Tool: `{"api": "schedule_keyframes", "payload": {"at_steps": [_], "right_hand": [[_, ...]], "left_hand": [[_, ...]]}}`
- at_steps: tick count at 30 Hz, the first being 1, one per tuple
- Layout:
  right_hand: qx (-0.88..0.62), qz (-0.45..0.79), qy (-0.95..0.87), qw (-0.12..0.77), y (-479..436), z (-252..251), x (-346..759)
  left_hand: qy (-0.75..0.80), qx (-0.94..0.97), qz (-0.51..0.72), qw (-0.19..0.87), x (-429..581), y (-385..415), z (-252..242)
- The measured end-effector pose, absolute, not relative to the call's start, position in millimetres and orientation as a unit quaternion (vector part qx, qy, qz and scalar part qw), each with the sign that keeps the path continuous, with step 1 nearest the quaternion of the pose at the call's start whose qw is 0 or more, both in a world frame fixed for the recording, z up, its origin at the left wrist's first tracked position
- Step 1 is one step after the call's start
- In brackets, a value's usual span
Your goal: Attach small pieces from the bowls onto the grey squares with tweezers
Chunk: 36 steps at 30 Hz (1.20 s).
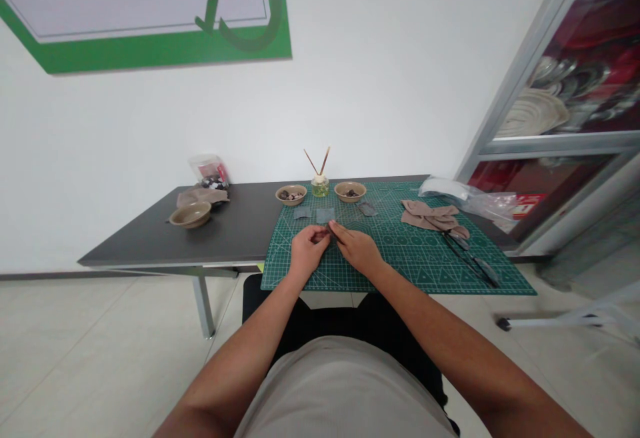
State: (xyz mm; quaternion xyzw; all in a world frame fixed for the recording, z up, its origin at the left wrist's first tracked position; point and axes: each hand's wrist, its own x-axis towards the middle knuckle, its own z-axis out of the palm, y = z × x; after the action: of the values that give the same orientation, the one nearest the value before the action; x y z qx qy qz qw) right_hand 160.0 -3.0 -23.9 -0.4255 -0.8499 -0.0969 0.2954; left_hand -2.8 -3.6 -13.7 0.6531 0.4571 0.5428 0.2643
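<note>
handwork over a green cutting mat [420, 258]; your left hand [307, 250] and right hand [359, 250], fingers curled, pinch a small dark piece [331, 230] between them, just on the near side of a grey square [325, 215]; the step in hand looks like fingertip handling of that piece, its details hidden; the next move seems to call for a light, steady hold.

Dark table [240, 231] carries green mat [400, 277] at right, brown bowl [191, 221] at left. Mat bears jar [321, 188] at far side, grey squares [326, 214] nearer, brown cloth [425, 214] at right.
</note>
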Motion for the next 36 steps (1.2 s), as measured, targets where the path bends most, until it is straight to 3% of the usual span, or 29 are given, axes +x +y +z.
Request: {"api": "schedule_keyframes", "payload": {"at_steps": [28, 36], "right_hand": [[-0.456, -0.052, -0.851, 0.255, -5.8, -15.7, 158.3], [-0.477, -0.039, -0.825, 0.302, -3.3, -17.9, 159.4]], "left_hand": [[0.453, 0.660, 0.545, 0.251, -4.3, -4.0, -18.9], [0.450, 0.617, 0.589, 0.266, -3.7, 0.2, -19.7]]}}
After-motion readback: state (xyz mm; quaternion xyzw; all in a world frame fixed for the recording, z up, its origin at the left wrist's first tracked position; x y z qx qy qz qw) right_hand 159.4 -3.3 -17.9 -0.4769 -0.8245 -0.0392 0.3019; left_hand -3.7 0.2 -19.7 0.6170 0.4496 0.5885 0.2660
